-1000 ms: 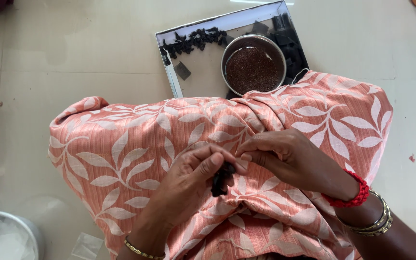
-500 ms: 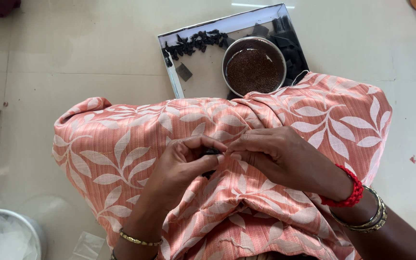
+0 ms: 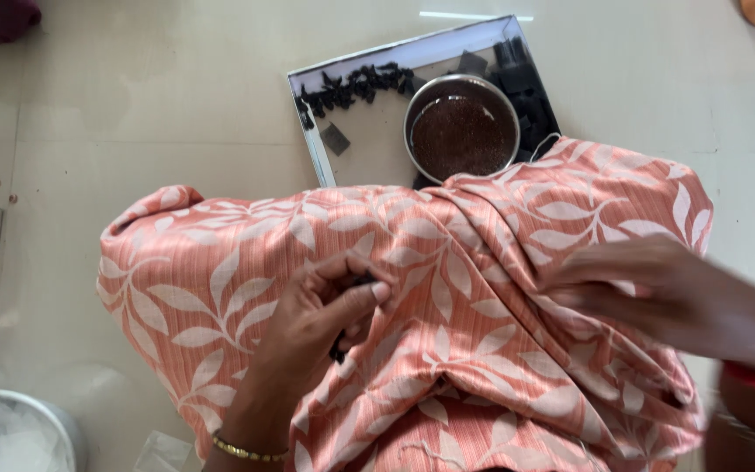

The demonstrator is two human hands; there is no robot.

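Whereas both hands met at the dark piece earlier, the right hand (image 3: pixel 683 301) now lies apart — blurred, grip indiscernible — while the left hand (image 3: pixel 325 319) alone pinches the dark piece (image 3: pixel 339 350) against the leaf-print cloth (image 3: pixel 482 262).

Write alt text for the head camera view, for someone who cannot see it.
The left hand pinches a small dark object against peach leaf-print fabric; the blurred right hand hovers over the cloth. Beyond sits a steel tray holding a bowl of dark grains.
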